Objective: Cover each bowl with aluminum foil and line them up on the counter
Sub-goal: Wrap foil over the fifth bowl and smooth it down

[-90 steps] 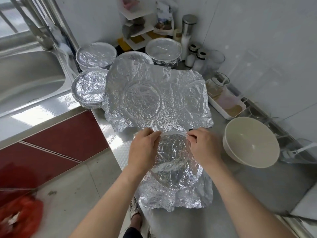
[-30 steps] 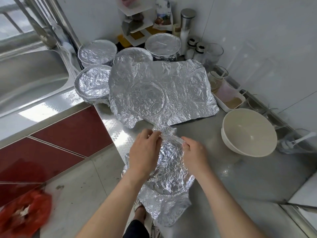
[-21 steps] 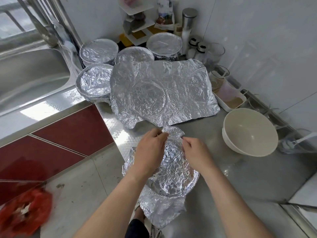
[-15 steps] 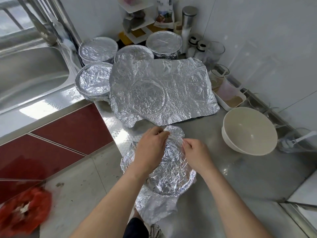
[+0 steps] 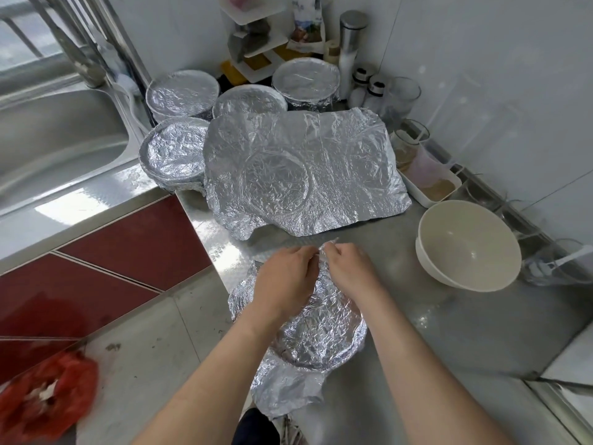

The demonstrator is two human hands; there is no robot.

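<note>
A bowl under crinkled foil (image 5: 321, 332) sits at the counter's front edge, loose foil hanging off its near side. My left hand (image 5: 284, 281) lies over the bowl's left rim, fingers curled onto the foil at the far edge. My right hand (image 5: 348, 268) pinches the foil's far edge beside it. Several foil-covered bowls stand at the back: one (image 5: 175, 155) by the sink, one (image 5: 183, 93) behind it, one (image 5: 248, 99) in the middle, one (image 5: 306, 78) further right. A large creased foil sheet (image 5: 305, 171) lies flat behind my hands. An uncovered cream bowl (image 5: 467, 248) stands to the right.
A steel sink (image 5: 54, 139) lies at the left. Spice jars and a small rack (image 5: 256, 36) crowd the back corner. A white tray (image 5: 431, 187) and glass containers line the right wall. A red bag (image 5: 45, 396) lies on the floor below.
Both hands have drawn together at the bowl's far rim, gathering the foil there. The foil flap that stood up at the far edge is now pressed down and mostly hidden by my fingers.
</note>
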